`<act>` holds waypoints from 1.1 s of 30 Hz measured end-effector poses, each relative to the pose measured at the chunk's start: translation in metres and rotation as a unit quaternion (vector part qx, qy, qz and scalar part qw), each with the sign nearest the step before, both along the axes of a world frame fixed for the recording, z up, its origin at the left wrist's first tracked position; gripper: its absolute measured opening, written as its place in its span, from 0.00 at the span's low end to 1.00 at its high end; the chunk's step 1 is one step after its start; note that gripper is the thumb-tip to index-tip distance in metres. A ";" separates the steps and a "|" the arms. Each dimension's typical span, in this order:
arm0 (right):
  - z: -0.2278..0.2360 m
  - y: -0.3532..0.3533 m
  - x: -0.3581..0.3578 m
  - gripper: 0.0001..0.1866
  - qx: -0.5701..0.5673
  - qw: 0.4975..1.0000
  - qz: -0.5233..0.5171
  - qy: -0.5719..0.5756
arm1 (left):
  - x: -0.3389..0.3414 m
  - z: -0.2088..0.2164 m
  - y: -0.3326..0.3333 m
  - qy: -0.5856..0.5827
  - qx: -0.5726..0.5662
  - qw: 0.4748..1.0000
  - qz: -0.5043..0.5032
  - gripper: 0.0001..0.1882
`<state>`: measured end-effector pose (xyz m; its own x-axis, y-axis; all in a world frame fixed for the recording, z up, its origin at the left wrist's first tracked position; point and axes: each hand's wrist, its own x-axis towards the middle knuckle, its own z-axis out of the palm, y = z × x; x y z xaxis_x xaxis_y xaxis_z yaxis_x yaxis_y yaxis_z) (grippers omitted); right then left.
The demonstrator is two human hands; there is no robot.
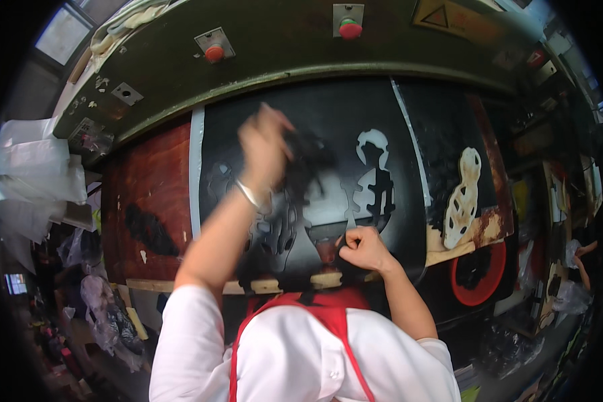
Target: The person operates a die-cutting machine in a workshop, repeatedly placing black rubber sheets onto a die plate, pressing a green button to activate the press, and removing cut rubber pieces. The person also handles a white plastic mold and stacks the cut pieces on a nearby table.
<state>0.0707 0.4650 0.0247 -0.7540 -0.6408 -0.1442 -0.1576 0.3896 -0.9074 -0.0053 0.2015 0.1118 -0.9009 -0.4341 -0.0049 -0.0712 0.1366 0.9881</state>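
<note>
A black sheet (403,221) with sole-shaped cut-outs lies across the work surface in front of me. Over its left half is my left hand (264,146), smeared by motion, its fingers closed against a floppy black cut-out piece (309,155) that is blurred too. My right hand (366,248) is closed at the sheet's near edge, with the sheet's edge apparently pinched between thumb and fingers; the fingertips are partly hidden. Pale board shows through a sole-shaped opening (373,142) right of centre.
A green machine beam (281,47) with two red buttons (214,53) spans the far side. To the right lie a cream sole-shaped template (463,197) and a red basin (494,278) with dark scraps. A black piece (149,230) rests on the reddish board (147,174) at left.
</note>
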 end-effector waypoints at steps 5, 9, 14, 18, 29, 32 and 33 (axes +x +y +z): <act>0.012 -0.006 0.015 0.19 0.124 0.979 -0.136 0.082 | -0.094 0.115 -0.147 0.203 -0.065 0.962 0.171 0.17; 0.038 -0.007 0.026 0.11 0.156 0.940 -0.166 0.256 | -0.090 0.233 -0.207 0.178 -0.170 0.958 0.144 0.17; 0.052 -0.035 0.043 0.10 0.027 0.979 -0.060 0.195 | -0.029 0.200 -0.169 0.196 -0.319 0.927 -0.027 0.16; 0.018 -0.063 0.025 0.13 0.003 0.935 0.027 -0.352 | 0.070 0.062 -0.079 0.296 -0.549 0.756 -0.198 0.08; -0.012 -0.073 0.024 0.07 -0.224 0.890 0.073 -0.391 | 0.136 -0.042 -0.023 0.174 -0.154 0.960 -0.156 0.06; -0.005 -0.079 0.038 0.11 -0.087 0.975 0.077 -0.192 | 0.051 0.010 -0.083 0.191 -0.031 0.964 0.181 0.16; -0.002 -0.078 0.041 0.11 -0.051 0.988 0.053 -0.136 | 0.025 0.030 -0.122 0.260 0.020 0.956 0.138 0.15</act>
